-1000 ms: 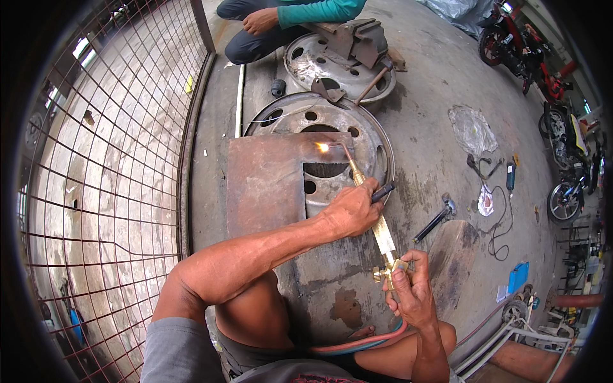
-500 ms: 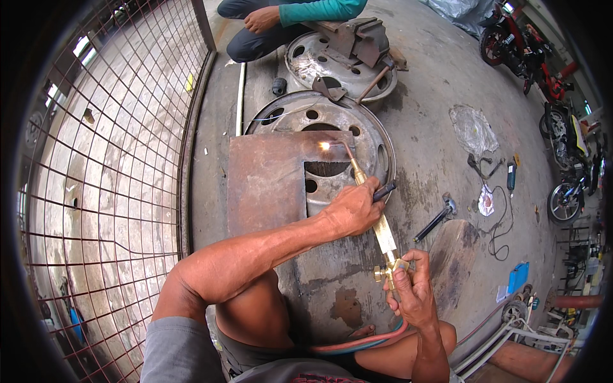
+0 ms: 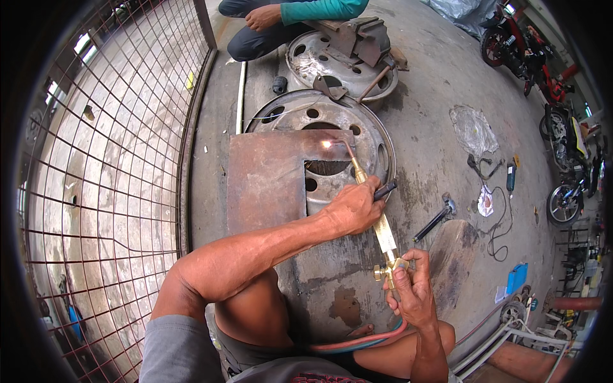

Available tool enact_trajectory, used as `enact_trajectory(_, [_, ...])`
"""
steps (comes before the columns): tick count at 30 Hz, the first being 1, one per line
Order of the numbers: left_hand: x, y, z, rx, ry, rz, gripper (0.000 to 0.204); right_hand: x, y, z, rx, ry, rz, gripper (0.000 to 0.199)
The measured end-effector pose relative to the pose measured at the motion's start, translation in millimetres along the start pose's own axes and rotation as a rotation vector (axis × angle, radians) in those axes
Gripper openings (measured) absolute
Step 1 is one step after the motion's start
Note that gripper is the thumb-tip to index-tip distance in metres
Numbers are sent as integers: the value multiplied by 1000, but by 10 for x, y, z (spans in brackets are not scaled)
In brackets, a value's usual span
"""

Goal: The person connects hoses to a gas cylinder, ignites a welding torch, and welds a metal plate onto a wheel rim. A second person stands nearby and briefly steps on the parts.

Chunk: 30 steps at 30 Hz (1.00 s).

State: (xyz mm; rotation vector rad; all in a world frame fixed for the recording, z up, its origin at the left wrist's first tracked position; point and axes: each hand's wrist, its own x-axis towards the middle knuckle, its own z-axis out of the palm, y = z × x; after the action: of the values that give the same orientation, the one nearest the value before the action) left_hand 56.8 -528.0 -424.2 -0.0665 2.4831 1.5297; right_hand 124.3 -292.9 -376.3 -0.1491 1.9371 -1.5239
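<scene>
A brass cutting torch (image 3: 384, 235) slants up from my lap toward a rusty steel plate (image 3: 265, 182). My left hand (image 3: 357, 207) is closed round its middle, and a short black rod (image 3: 385, 191) sticks out beside the fingers. Farther back on the torch, my right hand (image 3: 414, 290) grips the brass valve end, thumb on top. The bent copper tip (image 3: 348, 148) points at the plate's far arm, where a bright glowing spot shows. Beneath the plate, which has a rectangular notch, lies a steel wheel rim (image 3: 377, 131). Small orange sparks show inside the notch.
Red and blue hoses (image 3: 361, 341) run across my lap. A bench vise (image 3: 357, 41) sits on a second wheel rim (image 3: 306, 64), near a crouching person's hand (image 3: 263, 18). To the right lies a hammer (image 3: 436, 217). A wire mesh gate (image 3: 121, 166) stands left.
The glowing spot sits slightly farther right along the plate and looks more compact. Orange sparks now show in the notch. Both hands keep their hold on the torch.
</scene>
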Motion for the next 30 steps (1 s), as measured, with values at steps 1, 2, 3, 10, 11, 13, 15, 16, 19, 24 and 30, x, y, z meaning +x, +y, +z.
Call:
enact_trajectory(1, [-1,0,1,3,5,2,29,0,1,-1,0,0,1,36])
enact_trajectory(2, [-4,0,0,5,10,5,28,-1,-1,0,3,1,3,36])
enact_trajectory(3, [-7,1,-1,8,15,7,28,-1,-4,4,7,1,5,36])
enact_trajectory(10, [1,-4,-5,11,9,-10,28,3,-17,13,5,-1,6,36])
enact_trajectory(11, [0,2,-6,7,8,-11,28,3,-15,8,3,0,6,36])
enact_trajectory(13, [4,9,-1,1,8,-2,28,3,-10,-1,0,3,5,36])
enact_trajectory(15, [5,-2,4,-2,14,12,28,2,-20,2,-8,5,6,37])
enact_trajectory(16, [8,-8,7,-1,14,11,28,2,-23,2,-12,6,7,37])
enact_trajectory(19, [12,-16,15,-2,17,16,28,2,-15,0,-4,7,10,38])
enact_trajectory(24, [15,-31,33,-2,36,31,28,-1,-19,-1,-19,8,12,35])
enact_trajectory(30, [14,-13,8,-4,4,3,27,-2,-11,-12,-41,-4,15,35])
